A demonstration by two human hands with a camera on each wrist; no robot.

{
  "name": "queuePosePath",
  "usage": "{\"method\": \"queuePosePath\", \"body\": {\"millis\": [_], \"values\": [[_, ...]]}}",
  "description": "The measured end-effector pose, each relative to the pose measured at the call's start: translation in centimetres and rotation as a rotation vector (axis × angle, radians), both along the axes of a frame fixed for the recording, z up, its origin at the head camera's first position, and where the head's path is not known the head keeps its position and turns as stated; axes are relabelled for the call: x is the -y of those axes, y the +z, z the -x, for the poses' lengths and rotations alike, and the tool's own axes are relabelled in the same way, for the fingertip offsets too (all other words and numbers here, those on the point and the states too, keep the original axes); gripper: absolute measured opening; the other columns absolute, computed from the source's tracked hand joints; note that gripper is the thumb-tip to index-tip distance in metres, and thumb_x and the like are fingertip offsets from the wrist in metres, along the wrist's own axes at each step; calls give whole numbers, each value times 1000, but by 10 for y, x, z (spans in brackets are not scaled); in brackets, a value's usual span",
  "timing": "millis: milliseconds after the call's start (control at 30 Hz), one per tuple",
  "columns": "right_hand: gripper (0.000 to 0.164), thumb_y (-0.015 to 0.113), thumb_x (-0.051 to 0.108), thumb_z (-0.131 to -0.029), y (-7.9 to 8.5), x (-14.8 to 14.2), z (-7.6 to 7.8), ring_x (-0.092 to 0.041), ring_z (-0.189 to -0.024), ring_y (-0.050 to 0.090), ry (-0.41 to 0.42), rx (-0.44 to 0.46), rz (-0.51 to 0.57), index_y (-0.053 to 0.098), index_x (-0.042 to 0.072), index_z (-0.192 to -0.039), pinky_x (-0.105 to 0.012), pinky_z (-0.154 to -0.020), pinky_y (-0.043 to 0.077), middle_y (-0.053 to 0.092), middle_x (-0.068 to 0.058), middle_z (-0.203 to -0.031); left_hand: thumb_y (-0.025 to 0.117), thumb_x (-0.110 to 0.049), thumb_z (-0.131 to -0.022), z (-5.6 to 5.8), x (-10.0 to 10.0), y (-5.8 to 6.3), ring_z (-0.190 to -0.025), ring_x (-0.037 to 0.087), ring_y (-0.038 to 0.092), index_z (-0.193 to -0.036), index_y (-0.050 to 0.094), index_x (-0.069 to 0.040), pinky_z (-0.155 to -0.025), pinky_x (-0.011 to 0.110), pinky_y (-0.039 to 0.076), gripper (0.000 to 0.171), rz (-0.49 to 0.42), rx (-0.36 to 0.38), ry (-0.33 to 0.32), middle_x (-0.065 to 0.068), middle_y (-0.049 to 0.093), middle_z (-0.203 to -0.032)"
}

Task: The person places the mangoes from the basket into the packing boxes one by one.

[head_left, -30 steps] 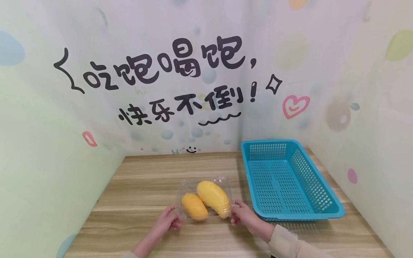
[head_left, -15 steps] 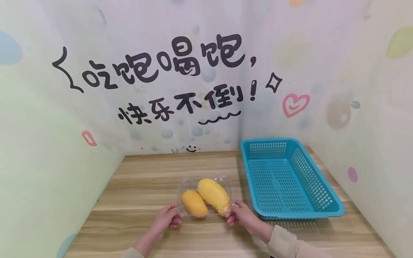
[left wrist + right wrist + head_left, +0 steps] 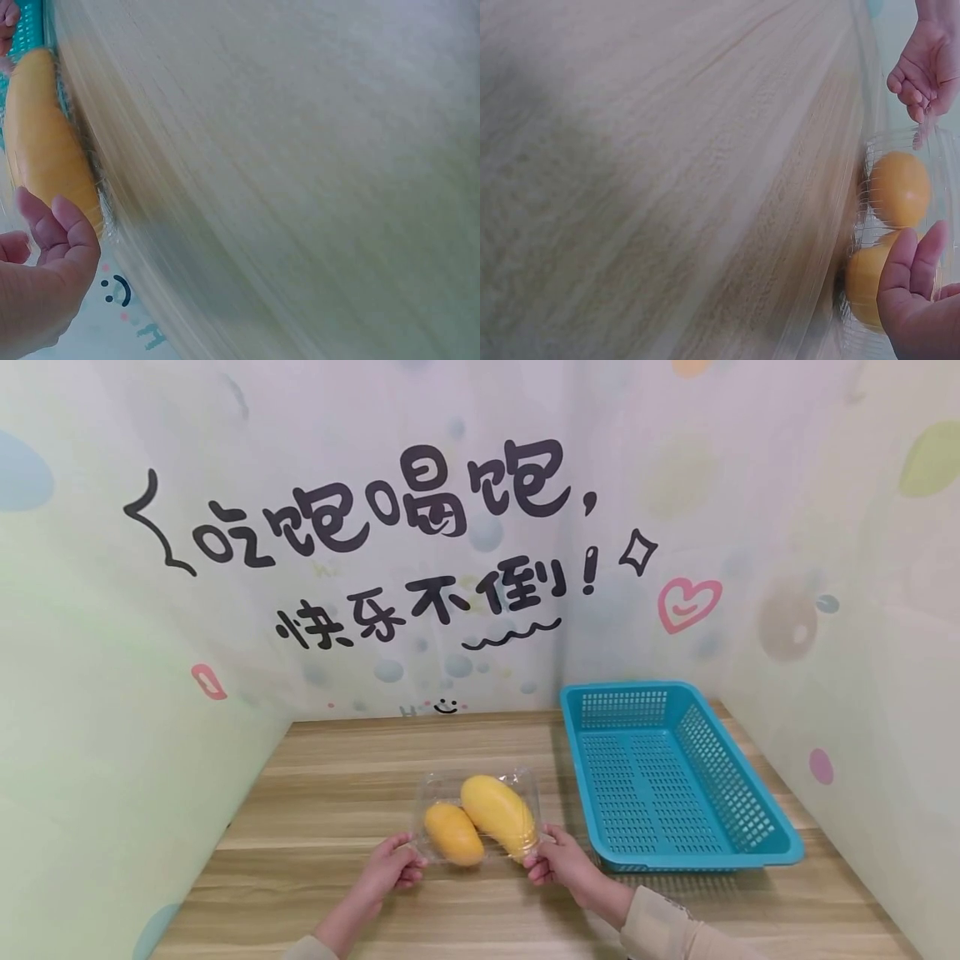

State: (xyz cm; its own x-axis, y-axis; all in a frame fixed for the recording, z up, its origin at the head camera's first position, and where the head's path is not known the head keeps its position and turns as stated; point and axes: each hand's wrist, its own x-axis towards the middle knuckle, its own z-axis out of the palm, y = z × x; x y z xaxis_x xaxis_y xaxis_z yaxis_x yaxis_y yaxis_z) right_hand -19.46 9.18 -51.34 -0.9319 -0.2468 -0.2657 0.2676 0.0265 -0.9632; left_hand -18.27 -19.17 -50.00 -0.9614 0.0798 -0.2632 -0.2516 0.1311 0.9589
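A clear plastic box (image 3: 438, 787) with two mangoes inside is near the front middle of the table. The smaller orange mango (image 3: 453, 835) lies on the left, beside the larger yellow mango (image 3: 498, 814). My left hand (image 3: 392, 866) pinches the box's near left corner between thumb and fingers. At the near right corner, my right hand (image 3: 562, 862) pinches the rim in the same way. The right wrist view shows both hands at opposite ends of the box, close over the wood, with the orange mango (image 3: 900, 187) behind its ribbed wall.
To the right stands a blue perforated plastic basket (image 3: 592, 777) with nothing in it, close to the right hand. The wood-grain table (image 3: 337, 777) meets a printed wall (image 3: 360, 677) at the back, and side walls close in the left and right.
Compared with a second ago, the box has shifted slightly away from me, and my right hand has come a little left onto its corner. Over the last half second almost nothing differs.
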Motion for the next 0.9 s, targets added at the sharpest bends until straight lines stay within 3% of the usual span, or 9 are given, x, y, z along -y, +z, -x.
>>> {"method": "queuePosePath", "body": {"millis": [433, 567, 667, 767, 833, 900], "values": [[60, 39, -1, -87, 1, 1, -1, -9, -54, 56, -9, -7, -22, 9, -17, -136, -28, -58, 53, 61, -4, -70, 45, -3, -87, -1, -1, 0, -57, 5, 56, -133, 26, 17, -56, 19, 49, 53, 10, -11, 5, -1, 65, -73], [60, 40, 7, -89, 3, 0, -3, -14, -61, 58, -14, -8, -95, 12, -12, -138, -31, -60, 54, 60, -10, -78, 46, -5, -87, -2, -1, 0, -57, 6, 57, -132, 28, 16, -55, 20, 50, 53, 31, -13, 12, 0, 66, -75], [62, 42, 18, -94, 6, -3, -6, -33, -90, 60, -17, -91, -254, 12, -9, -141, -46, -79, 51, 55, -28, -108, 46, -8, -88, -2, -1, 1, -57, 8, 58, -131, 30, 15, -54, 22, 48, 52, 93, -30, 27, 2, 65, -77], [67, 44, 24, -96, 12, -3, -11, -49, -122, 35, -19, -246, -404, 9, -10, -142, -59, -100, 33, 29, -37, -137, 45, -12, -90, -3, 2, 5, -62, 14, 57, -131, 29, 15, -55, 25, 47, 51, 178, -84, 47, 8, 62, -83], [67, 46, 23, -96, 17, -2, -14, -51, -130, 19, -13, -342, -462, 10, -10, -142, -62, -104, 21, 15, -37, -143, 43, -14, -93, -3, 5, 11, -70, 20, 56, -132, 28, 15, -60, 30, 48, 51, 243, -135, 59, 15, 59, -91], [67, 47, 24, -96, 26, -2, -16, -50, -132, 12, 4, -401, -500, 11, -9, -142, -63, -105, 15, 10, -34, -145, 42, -18, -95, -4, 8, 19, -84, 31, 57, -133, 28, 15, -71, 38, 51, 52, 317, -188, 60, 24, 56, -103]]}}
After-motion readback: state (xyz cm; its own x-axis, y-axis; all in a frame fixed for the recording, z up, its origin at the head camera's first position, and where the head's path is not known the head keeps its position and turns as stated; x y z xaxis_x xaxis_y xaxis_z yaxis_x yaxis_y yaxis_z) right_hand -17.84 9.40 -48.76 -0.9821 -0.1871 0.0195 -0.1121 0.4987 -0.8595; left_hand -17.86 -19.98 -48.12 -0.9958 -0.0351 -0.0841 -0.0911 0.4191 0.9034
